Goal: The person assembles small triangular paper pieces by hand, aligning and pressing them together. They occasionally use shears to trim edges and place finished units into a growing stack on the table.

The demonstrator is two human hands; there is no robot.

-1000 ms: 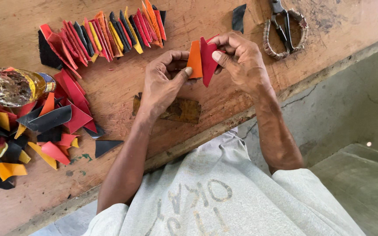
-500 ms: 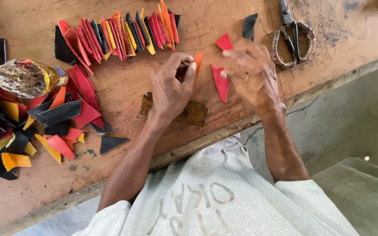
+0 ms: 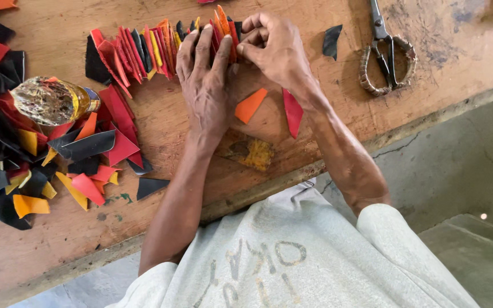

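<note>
both hands work at the right end of the row (image 3: 155, 45), a line of thin red, orange, yellow and black pieces standing on edge side by side on the wooden counter (image 3: 429, 63). the left hand (image 3: 203, 85) lies flat, palm down, its fingers spread over the row's right end and pressing on the pieces there; its grip is wide, closed on nothing. the right hand (image 3: 275, 48) sits just right of the row, touching it, fingers curled and its grip narrow, pinched on the last orange and red pieces at the row's end.

an orange piece (image 3: 250, 105) lies flat on the counter just below the row's right end, between the two wrists, free of both hands. a red piece (image 3: 293, 112) lies just right of it, near the right forearm, also untouched. well right of the row lie scissors (image 3: 386, 54), and a small black piece (image 3: 332, 41) sits between them and the right hand. left of and below the row is a loose pile (image 3: 24, 159) of cut pieces in the same colours, with a clear bottle (image 3: 52, 101) of yellowish liquid lying on it.
</note>
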